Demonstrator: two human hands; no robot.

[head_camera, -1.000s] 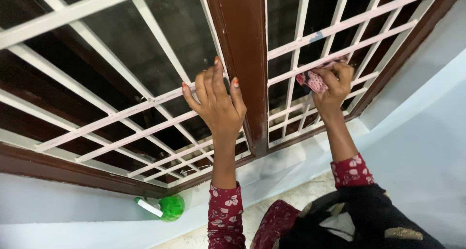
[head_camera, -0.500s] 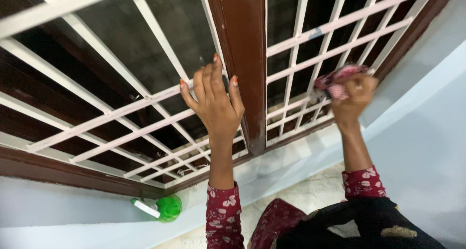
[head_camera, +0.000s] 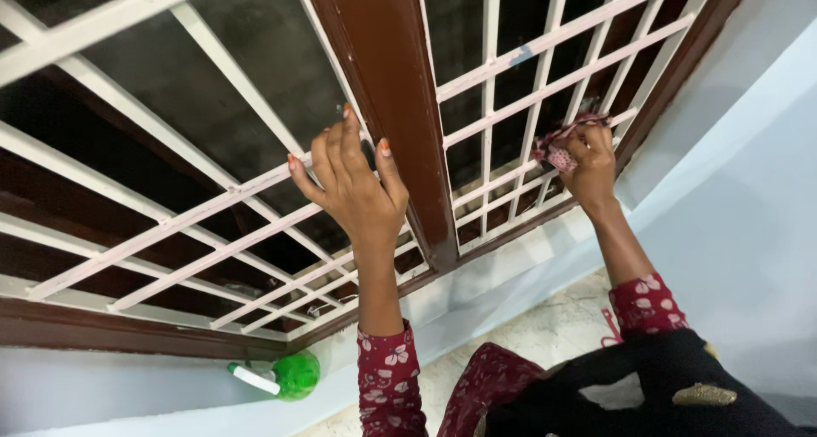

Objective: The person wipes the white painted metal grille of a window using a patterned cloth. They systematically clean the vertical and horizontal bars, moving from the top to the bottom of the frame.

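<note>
My left hand rests flat with spread fingers on a white bar of the window grille, just left of the brown wooden frame post. My right hand grips a bunched red patterned cloth and presses it against the white bars of the right-hand grille panel, near its lower right corner. Both arms wear red floral sleeves.
A green spray bottle with a white nozzle lies on the pale ledge below the left grille. Dark glass sits behind the bars. A light blue wall runs along the right. Speckled floor shows below, beside my dark clothing.
My right hand with the cloth swung out to the right along the bars and has come back left and slightly lower. My left hand stays on the same bar.
</note>
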